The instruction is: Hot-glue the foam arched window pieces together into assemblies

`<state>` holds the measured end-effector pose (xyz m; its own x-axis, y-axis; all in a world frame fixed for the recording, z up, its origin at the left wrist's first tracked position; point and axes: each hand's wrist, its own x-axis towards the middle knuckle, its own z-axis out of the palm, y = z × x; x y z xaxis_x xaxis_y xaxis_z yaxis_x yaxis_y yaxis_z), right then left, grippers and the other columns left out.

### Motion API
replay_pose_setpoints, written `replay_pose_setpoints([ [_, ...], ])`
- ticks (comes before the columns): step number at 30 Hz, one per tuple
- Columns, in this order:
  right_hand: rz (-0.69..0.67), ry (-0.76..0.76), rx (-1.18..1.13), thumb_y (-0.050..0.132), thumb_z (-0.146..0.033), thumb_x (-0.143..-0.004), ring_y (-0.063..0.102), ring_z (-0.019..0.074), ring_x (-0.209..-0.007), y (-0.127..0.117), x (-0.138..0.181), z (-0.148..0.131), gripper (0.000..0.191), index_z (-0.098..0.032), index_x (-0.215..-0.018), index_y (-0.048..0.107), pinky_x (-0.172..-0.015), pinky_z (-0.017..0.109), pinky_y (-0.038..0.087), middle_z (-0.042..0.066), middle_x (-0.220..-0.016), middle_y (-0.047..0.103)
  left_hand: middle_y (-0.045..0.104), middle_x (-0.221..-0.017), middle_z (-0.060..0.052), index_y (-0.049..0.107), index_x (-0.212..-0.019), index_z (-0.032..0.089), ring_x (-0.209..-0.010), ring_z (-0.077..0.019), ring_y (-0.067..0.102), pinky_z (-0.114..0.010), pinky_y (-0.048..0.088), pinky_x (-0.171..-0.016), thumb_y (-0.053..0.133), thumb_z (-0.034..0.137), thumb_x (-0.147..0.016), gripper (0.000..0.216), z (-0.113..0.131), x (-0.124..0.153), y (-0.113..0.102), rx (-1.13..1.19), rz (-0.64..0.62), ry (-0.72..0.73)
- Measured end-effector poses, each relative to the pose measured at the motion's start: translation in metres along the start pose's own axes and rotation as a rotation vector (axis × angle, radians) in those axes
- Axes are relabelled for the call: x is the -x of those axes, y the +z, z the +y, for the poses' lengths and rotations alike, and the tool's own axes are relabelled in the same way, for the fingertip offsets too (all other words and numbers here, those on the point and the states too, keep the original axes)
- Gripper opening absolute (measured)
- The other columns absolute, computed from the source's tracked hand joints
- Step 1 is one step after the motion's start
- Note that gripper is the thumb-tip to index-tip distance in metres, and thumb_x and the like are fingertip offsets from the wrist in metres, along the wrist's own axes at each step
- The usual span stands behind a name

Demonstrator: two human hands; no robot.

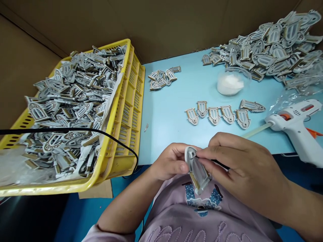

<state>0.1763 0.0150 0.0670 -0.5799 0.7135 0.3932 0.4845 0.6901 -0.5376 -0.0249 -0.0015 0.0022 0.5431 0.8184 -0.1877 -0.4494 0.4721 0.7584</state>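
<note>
Both my hands hold one small grey window-shaped piece (197, 170) close to my chest, below the table's near edge. My left hand (169, 161) pinches its rounded top from the left, fingers closed. My right hand (236, 168) grips it from the right, fingertips pressed on its upper face. A row of several similar window pieces (219, 114) lies flat on the light blue table (171, 104) just beyond my hands. A white hot glue gun (295, 122) lies at the right, its nozzle pointing left.
A yellow plastic crate (126, 111) heaped with window pieces stands at the left, a black cable (75, 130) draped over it. A big pile of pieces (267, 50) fills the far right. A clear cup of white material (230, 82) and a small cluster of pieces (163, 76) sit mid-table. Cardboard walls stand behind.
</note>
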Motion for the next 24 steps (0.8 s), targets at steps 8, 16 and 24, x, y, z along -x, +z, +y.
replay_pose_setpoints([
  [8, -0.058, 0.02, 0.0, 0.056, -0.009, -0.092, 0.053, 0.0158, -0.067, 0.001, -0.001, 0.0, 0.017, -0.012, -0.083, 0.07, -0.059, 0.033, 0.044, 0.005, -0.075, 0.057, 0.071, -0.074, -0.008, 0.078, -0.092, 0.01, -0.066, -0.0159, 0.062, -0.027, 0.05, -0.066, 0.083, 0.055, -0.071, 0.049, 0.006, -0.001, 0.003, -0.12, -0.04, 0.004],
  [16, 0.058, -0.117, 0.174, 0.053, -0.004, -0.089, 0.048, 0.0187, -0.07, 0.014, 0.007, 0.004, 0.011, -0.01, -0.086, 0.062, -0.059, 0.034, 0.041, 0.008, -0.077, 0.053, 0.071, -0.075, -0.007, 0.077, -0.091, 0.011, -0.07, -0.0158, 0.061, -0.028, 0.048, -0.074, 0.079, 0.054, -0.077, 0.046, 0.0, -0.004, 0.004, -0.081, -0.028, 0.024],
  [24, -0.158, 0.039, -0.396, 0.043, -0.013, -0.096, 0.049, 0.0142, -0.075, -0.01, 0.014, 0.005, 0.012, -0.021, -0.09, 0.049, -0.063, 0.029, 0.045, 0.002, -0.083, 0.048, 0.075, -0.091, -0.014, 0.072, -0.113, 0.012, -0.08, -0.0253, 0.071, -0.036, 0.054, -0.076, 0.071, 0.066, -0.078, 0.064, -0.012, -0.002, 0.001, 0.059, 0.043, -0.074],
])
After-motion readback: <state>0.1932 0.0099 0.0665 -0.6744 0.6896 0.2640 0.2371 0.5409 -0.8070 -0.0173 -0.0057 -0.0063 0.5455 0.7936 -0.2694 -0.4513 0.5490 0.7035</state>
